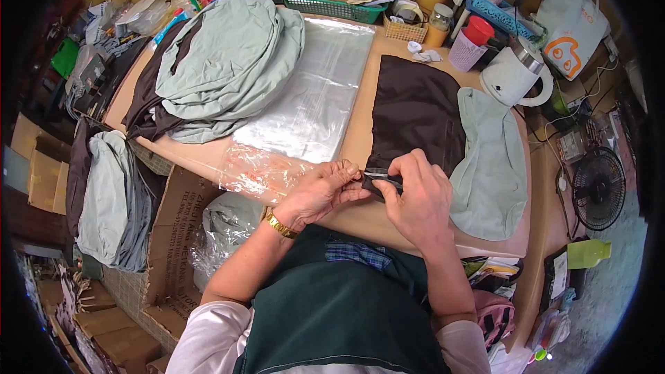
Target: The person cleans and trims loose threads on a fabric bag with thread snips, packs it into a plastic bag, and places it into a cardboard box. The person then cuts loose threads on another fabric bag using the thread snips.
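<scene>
Dark brown cloth [415,107] lies on the table, and its near edge comes up between my two hands. My left hand [325,190], with a gold watch [279,226] at the wrist, pinches that edge between thumb and fingers. Just right of it, my right hand [422,197] is closed on the dark cloth at the same edge. A narrow shiny strip [376,172] shows between the fingertips; its kind is unclear. Pale green cloth [488,173] is spread beside the brown one, right of my right hand.
A heap of pale green cloth pieces [222,62] sits at the back left, beside clear plastic bags [312,97]. At the right stand a white kettle [509,76], a pink cup [465,54] and a black fan [598,187]. An open carton [176,235] is below the table's left edge.
</scene>
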`<action>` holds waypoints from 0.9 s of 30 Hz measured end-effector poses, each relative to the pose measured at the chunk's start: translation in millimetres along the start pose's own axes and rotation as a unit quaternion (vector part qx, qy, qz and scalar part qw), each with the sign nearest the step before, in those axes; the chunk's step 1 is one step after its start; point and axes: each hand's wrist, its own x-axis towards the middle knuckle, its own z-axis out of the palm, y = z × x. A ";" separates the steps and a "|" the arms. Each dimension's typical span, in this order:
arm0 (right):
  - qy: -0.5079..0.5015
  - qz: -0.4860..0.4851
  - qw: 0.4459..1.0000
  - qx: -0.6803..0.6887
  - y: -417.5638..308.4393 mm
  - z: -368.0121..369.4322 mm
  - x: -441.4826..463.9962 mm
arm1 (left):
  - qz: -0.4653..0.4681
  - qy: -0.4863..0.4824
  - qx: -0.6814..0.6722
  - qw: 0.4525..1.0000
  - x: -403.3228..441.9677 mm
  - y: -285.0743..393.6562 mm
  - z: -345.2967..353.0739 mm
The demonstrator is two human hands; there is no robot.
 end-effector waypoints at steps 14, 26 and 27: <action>0.020 0.024 0.999 0.018 14.9 22.8 0.7 | 0.040 0.042 0.101 0.993 -10.7 6.9 18.7; -0.075 0.247 0.966 -0.029 104.6 37.6 -68.2 | 0.259 0.120 -0.010 0.958 -9.2 77.3 -20.2; -0.075 0.245 0.966 -0.030 108.5 34.7 -65.9 | 0.233 0.134 0.047 0.962 7.8 69.3 -17.4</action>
